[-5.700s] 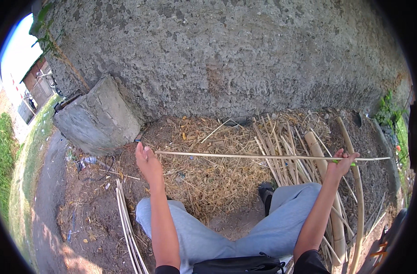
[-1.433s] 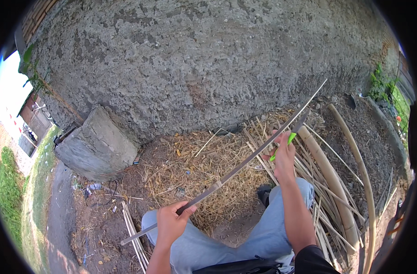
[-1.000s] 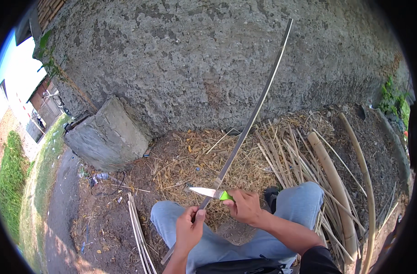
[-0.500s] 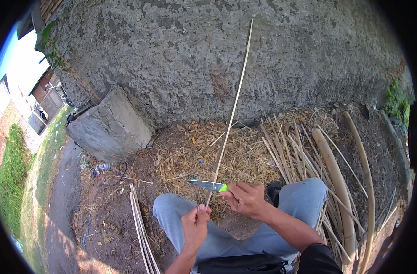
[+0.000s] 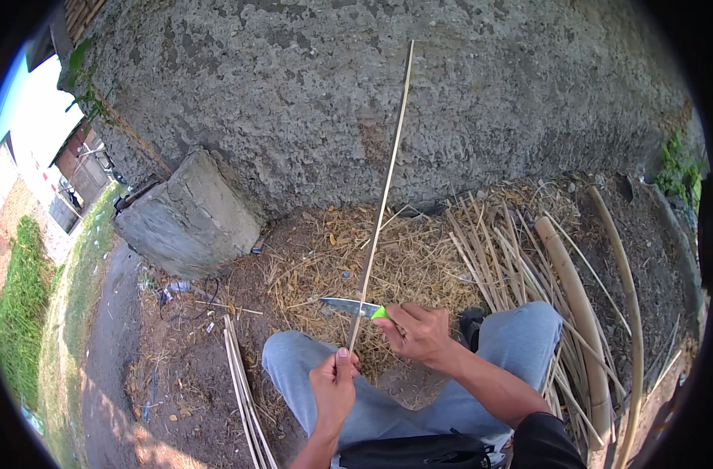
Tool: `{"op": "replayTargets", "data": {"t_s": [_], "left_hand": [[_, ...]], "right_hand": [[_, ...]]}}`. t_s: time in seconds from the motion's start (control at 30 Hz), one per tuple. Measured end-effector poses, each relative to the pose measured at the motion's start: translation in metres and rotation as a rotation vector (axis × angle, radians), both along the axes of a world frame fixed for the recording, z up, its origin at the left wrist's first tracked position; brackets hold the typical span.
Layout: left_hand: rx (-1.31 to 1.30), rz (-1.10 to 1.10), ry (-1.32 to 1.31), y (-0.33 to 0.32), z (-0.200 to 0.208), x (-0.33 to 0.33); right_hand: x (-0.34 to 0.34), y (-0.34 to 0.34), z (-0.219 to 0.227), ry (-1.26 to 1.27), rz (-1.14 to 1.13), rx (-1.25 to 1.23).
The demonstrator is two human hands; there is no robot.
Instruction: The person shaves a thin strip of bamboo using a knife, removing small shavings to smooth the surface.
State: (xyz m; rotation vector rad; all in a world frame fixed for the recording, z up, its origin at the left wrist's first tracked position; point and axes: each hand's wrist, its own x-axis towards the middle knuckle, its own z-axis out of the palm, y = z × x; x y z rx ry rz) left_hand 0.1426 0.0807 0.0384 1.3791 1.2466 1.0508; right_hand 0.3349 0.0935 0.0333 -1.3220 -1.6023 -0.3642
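Note:
A long, thin bamboo strip [image 5: 387, 184] slants up and away from my lap, its far end in front of the grey wall. My left hand [image 5: 334, 384] grips the strip's near end, thumb on top, between my knees. In my right hand [image 5: 416, 334] is a knife [image 5: 352, 307] with a bright green handle, closed in the fingers. Its blade points left and lies across the strip a little beyond my left hand. Most of the handle is hidden by my right fingers.
Split bamboo strips [image 5: 493, 254] and a thick bamboo pole [image 5: 569, 289] lie to the right, beside a curved pole [image 5: 618, 273]. More strips [image 5: 243, 391] lie left of my knee. Shavings [image 5: 419, 258] cover the ground before the rough wall [image 5: 294, 102]. A concrete block [image 5: 192, 215] stands left.
The far end of the bamboo strip has swung a little to the left and slightly down. Both hands keep their grips, and the knife stays across the strip, almost in place.

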Motion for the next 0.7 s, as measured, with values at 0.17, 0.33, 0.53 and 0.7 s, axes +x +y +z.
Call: {"op": "replayTargets", "data": {"t_s": [0.17,0.33,0.53,0.7], "left_hand": [[0.046,0.024,0.09,0.002,0.003,0.002],[0.097,0.058,0.15,-0.002,-0.002,-0.001],[0.066,0.073,0.037,-0.003,-0.003,-0.005],[-0.024,0.028,-0.016,-0.001,0.004,-0.005]], "right_hand": [[0.002,0.008,-0.005,0.008,0.01,0.016],[-0.004,0.007,-0.01,0.078,0.075,-0.072],[-0.016,-0.013,-0.001,-0.066,0.186,-0.025],[-0.01,-0.006,0.003,-0.076,0.15,0.031]]}}
